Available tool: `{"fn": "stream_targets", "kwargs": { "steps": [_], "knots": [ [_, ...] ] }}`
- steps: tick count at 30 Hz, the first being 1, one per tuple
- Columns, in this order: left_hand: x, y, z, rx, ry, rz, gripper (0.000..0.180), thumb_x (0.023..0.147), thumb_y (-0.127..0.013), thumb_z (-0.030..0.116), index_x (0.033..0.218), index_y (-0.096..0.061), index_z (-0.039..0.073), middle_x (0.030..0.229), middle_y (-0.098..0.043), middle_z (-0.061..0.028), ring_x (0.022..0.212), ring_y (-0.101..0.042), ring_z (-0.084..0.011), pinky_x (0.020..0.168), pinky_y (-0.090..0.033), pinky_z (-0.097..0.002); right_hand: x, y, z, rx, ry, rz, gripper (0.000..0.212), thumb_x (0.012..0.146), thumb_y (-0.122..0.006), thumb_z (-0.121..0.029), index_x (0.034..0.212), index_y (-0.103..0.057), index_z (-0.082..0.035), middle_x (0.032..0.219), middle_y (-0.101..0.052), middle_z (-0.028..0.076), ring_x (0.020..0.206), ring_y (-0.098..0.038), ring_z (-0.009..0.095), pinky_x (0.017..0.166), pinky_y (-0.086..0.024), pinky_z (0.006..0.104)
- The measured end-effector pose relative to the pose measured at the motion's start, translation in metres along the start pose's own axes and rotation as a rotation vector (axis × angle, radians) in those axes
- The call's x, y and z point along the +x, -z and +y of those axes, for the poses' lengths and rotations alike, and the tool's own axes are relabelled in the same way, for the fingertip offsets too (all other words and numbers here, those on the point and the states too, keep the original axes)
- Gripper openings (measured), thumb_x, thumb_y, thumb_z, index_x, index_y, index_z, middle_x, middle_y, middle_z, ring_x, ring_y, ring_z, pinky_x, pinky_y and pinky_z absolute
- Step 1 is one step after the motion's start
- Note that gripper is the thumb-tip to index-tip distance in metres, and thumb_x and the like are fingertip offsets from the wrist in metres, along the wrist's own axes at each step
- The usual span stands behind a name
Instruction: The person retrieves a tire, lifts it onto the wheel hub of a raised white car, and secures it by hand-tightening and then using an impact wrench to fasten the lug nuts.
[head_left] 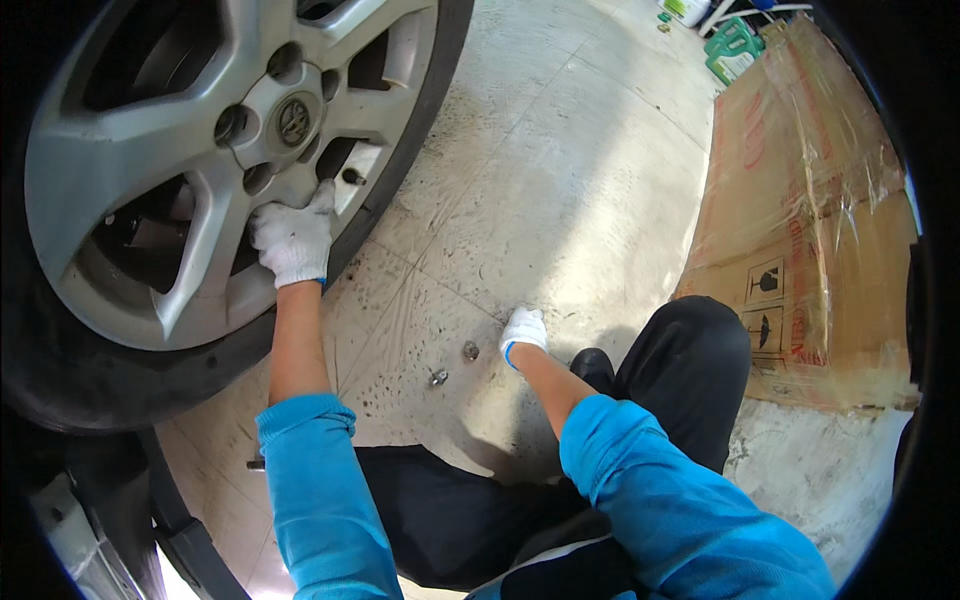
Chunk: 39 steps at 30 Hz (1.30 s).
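A silver alloy wheel (205,150) with a black tire (440,90) fills the upper left. My left hand (293,240), in a white knit glove, grips a lower spoke of it. The thumb lies up along the spoke near the hub, and the fingertips disappear into the gap beside it. By the floor, to the right of the wheel, is my right hand (525,328), also gloved in white. Its fingers are curled closed, and whatever they hold is hidden. Two metal lug nuts (470,350) (438,377) lie on the floor just left of that hand.
A large taped cardboard box (790,230) stands on the right, close to my bent knee (690,350). Behind it are a green jug (733,48) and a white container (686,10). Dark car parts (110,490) occupy the lower left. Light tiled floor (540,170) runs between wheel and box.
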<state>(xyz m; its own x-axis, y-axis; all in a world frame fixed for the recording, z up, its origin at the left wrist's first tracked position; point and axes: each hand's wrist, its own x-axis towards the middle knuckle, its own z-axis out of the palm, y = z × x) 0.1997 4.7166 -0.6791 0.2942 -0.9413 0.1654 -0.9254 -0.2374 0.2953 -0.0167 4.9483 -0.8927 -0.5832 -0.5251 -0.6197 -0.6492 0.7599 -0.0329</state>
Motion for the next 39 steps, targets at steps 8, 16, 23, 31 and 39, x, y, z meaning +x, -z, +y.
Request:
{"fn": "stream_targets", "kwargs": {
  "steps": [8,16,23,31,39],
  "knots": [
    [0.008,-0.012,0.0,0.095,-0.042,-0.005,0.105,0.07,-0.07,0.08,0.111,-0.059,-0.016,0.114,-0.063,-0.0308,0.111,-0.064,-0.0427,0.095,-0.052,-0.048,-0.015,0.088,-0.07,1.065,0.365,-0.26,0.037,0.082,-0.075,-0.025,0.111,-0.073,-0.001,0.099,-0.075,0.017,0.089,-0.073,0.025,0.074,-0.06,0.0391],
    [0.008,-0.013,-0.01,0.189,-0.108,0.062,0.093,0.072,-0.071,0.076,0.101,-0.063,-0.012,0.105,-0.067,-0.0272,0.099,-0.07,-0.0421,0.085,-0.058,-0.0455,-0.114,0.295,-0.215,1.466,1.111,0.449,0.034,0.078,-0.075,-0.015,0.109,-0.071,-0.003,0.098,-0.071,0.02,0.095,-0.07,0.035,0.09,-0.054,0.0401],
    [0.0,-0.005,0.0,0.065,-0.037,0.024,0.089,0.072,-0.075,0.071,0.104,-0.062,-0.011,0.107,-0.067,-0.026,0.099,-0.07,-0.0403,0.086,-0.058,-0.0458,-0.123,0.315,-0.235,1.045,1.258,1.02,0.022,0.081,-0.075,-0.02,0.1,-0.074,-0.011,0.096,-0.072,0.012,0.096,-0.069,0.031,0.088,-0.053,0.0411],
    [-0.006,0.002,0.006,0.025,-0.014,0.007,0.09,0.073,-0.074,0.073,0.103,-0.061,-0.011,0.106,-0.066,-0.0256,0.099,-0.07,-0.039,0.085,-0.058,-0.0454,-0.122,0.322,-0.234,0.973,1.258,0.874,0.022,0.082,-0.074,-0.023,0.1,-0.074,-0.01,0.099,-0.072,0.013,0.097,-0.069,0.032,0.089,-0.053,0.0426],
    [-0.002,-0.009,0.0,0.051,-0.032,0.011,0.091,0.074,-0.07,0.076,0.105,-0.062,-0.009,0.106,-0.068,-0.0232,0.095,-0.072,-0.0342,0.079,-0.06,-0.0451,-0.125,0.325,-0.236,0.959,1.244,0.774,0.024,0.085,-0.072,-0.023,0.101,-0.073,-0.005,0.098,-0.073,0.016,0.096,-0.069,0.036,0.09,-0.054,0.0427]
  ]
}}
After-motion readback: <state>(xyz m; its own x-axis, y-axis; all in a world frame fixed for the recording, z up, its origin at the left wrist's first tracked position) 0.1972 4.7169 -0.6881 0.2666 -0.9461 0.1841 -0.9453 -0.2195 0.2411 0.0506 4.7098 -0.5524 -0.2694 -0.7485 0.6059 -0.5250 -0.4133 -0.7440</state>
